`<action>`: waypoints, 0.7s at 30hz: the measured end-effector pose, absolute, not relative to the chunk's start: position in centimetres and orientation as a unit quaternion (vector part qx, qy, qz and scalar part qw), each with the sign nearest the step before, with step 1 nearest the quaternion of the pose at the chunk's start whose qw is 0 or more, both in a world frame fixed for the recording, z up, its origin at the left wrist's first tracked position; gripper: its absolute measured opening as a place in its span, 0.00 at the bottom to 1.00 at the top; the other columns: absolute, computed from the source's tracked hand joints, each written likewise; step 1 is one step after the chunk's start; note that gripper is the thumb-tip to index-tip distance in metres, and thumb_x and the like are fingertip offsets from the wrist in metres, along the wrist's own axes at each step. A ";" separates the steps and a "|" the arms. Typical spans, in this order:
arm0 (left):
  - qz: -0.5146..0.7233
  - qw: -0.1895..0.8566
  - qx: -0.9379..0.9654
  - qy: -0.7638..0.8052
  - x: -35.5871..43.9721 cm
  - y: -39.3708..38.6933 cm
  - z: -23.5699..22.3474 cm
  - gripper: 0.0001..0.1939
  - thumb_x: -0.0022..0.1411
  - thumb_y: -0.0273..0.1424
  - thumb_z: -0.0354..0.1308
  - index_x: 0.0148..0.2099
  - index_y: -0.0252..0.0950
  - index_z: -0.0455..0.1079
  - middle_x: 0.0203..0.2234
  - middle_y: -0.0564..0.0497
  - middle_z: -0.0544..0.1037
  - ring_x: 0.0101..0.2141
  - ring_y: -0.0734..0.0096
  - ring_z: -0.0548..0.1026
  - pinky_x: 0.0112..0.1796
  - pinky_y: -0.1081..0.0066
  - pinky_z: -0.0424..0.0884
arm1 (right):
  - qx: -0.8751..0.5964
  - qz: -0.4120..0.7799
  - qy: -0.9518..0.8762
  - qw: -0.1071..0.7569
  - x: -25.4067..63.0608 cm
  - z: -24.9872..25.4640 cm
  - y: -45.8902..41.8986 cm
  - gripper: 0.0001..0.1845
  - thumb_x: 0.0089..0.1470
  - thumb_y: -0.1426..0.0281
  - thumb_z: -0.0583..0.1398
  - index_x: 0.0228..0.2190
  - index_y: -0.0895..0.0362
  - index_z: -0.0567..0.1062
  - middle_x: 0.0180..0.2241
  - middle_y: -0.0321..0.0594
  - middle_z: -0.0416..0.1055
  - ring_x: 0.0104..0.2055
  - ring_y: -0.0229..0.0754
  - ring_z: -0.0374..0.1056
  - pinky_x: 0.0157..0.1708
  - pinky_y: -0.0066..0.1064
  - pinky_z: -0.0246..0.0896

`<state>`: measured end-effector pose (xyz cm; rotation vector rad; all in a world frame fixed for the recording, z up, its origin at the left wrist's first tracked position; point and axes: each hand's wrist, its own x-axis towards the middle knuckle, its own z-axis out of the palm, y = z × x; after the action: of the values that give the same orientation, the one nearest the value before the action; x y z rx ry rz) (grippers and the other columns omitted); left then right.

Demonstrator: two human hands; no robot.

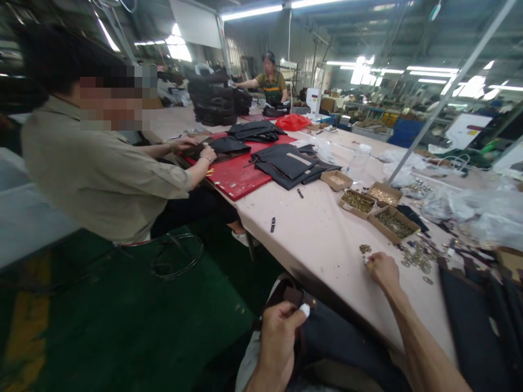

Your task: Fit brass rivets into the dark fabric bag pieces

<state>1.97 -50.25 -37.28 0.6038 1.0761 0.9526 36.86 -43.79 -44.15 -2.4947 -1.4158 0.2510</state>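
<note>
My left hand [280, 335] is closed on a brown leather strap [291, 294] at the near table edge, a white-taped fingertip pressed on it. The strap's loop curves over dark fabric [347, 348] lying in my lap. My right hand [382, 270] rests on the pale tabletop [318, 239] with fingers pinched together beside a small pile of brass fittings [365, 249]; what the pinch holds is too small to make out. More loose brass rings [417, 256] lie just right of that hand.
Three open cardboard boxes of brass hardware [392, 222] sit beyond my right hand. Black fabric pieces [291, 165] and a red mat [241, 174] lie farther along. A seated person [98, 163] works at the left; another person [273, 81] stands far back by stacked black goods.
</note>
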 end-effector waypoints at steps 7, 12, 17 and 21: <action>0.435 0.728 0.208 0.489 1.9 -51.8 -36.7 0.12 0.40 0.31 0.73 0.28 0.29 0.78 0.22 0.48 0.76 0.24 0.70 0.72 0.28 0.72 0.66 | -0.824 0.104 -0.552 0.070 35.1 -42.7 -45.9 0.13 0.57 0.68 0.57 0.31 0.62 0.79 0.34 0.57 0.78 0.39 0.54 0.75 0.37 0.36 0.61; 0.431 0.726 0.205 0.495 1.8 -52.2 -36.5 0.13 0.41 0.31 0.73 0.29 0.28 0.79 0.23 0.46 0.77 0.24 0.70 0.72 0.27 0.72 0.65 | -0.615 0.229 -0.685 0.318 26.5 -37.6 -51.6 0.11 0.66 0.62 0.57 0.36 0.55 0.74 0.30 0.39 0.72 0.32 0.43 0.67 0.34 0.32 0.60; 0.418 0.728 0.230 0.493 2.0 -52.3 -36.2 0.13 0.42 0.32 0.73 0.30 0.29 0.79 0.24 0.46 0.77 0.24 0.69 0.73 0.29 0.71 0.66 | -0.483 0.302 -0.732 0.373 19.8 -35.1 -54.8 0.07 0.69 0.67 0.55 0.39 0.54 0.71 0.35 0.39 0.69 0.35 0.42 0.66 0.36 0.33 0.60; 0.419 0.727 0.244 0.486 2.1 -52.7 -36.1 0.14 0.42 0.33 0.73 0.31 0.29 0.80 0.24 0.47 0.76 0.24 0.70 0.72 0.29 0.71 0.67 | -0.484 0.295 -0.727 0.388 19.3 -35.4 -55.1 0.06 0.70 0.68 0.54 0.39 0.54 0.70 0.35 0.40 0.68 0.36 0.43 0.65 0.36 0.34 0.60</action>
<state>2.07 -52.69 -36.08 0.5387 1.0706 0.9226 19.26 -55.15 -35.42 -1.2323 -1.8491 0.7496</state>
